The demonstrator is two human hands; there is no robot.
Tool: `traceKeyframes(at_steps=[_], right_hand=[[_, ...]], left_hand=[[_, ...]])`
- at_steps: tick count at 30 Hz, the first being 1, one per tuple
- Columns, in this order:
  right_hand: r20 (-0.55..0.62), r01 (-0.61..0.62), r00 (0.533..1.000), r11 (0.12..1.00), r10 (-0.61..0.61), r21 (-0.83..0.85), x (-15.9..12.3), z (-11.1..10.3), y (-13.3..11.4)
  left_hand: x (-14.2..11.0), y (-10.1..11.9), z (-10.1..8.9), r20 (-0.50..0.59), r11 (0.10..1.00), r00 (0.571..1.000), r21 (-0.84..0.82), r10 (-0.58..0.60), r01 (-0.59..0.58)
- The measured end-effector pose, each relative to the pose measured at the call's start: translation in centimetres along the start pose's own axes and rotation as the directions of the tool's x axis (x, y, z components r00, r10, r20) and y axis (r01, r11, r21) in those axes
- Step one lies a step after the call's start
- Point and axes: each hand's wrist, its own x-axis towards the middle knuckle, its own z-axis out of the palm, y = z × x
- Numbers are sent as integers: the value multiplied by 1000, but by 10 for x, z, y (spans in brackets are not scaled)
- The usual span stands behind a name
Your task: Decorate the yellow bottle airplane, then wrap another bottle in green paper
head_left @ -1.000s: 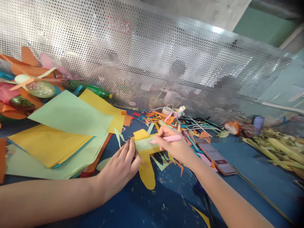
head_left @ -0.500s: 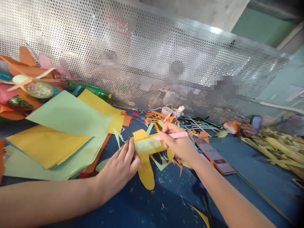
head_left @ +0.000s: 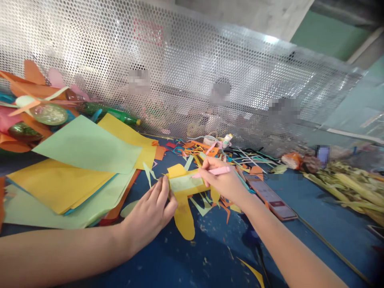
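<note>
A yellow paper plane [head_left: 185, 224] with rounded wings lies in front of me, a pale green paper strip [head_left: 180, 183] along its body. At the plane's left end, my left hand [head_left: 150, 214] is closed on the body, fingers over the top and thumb at the near side. My right hand [head_left: 223, 182] pinches a pink pen [head_left: 220, 171], its tip at the right part of the green strip. Whether the tip touches the paper is too small to tell. Paper scraps [head_left: 205, 206] lie around the plane.
Coloured paper sheets [head_left: 87, 144] are stacked at left, beside paper-covered bottles [head_left: 49, 114]. A phone [head_left: 273, 196] lies right of my right hand. Behind stands a perforated metal screen [head_left: 186, 60], with blurred people beyond it. Dry husks [head_left: 342, 188] are heaped at far right.
My right hand moved the pen rightward along the green strip, then shifted slightly back left with the pen tilted differently. My left hand stayed on the plane's left end.
</note>
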Motion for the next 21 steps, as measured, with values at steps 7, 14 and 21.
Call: traceKeyframes(at_steps=[7, 14, 21], right_hand=[[21, 11, 1000, 1000, -12, 18, -1, 3, -1], [60, -51, 997, 999, 51, 4, -2, 2, -10], [108, -45, 993, 999, 48, -29, -5, 0, -8]], left_hand=[[0, 0, -1, 2, 999, 1000, -42, -12, 12], [0, 0, -2, 0, 1000, 1000, -5, 6, -6], [1, 0, -2, -22, 1000, 1000, -23, 0, 0]])
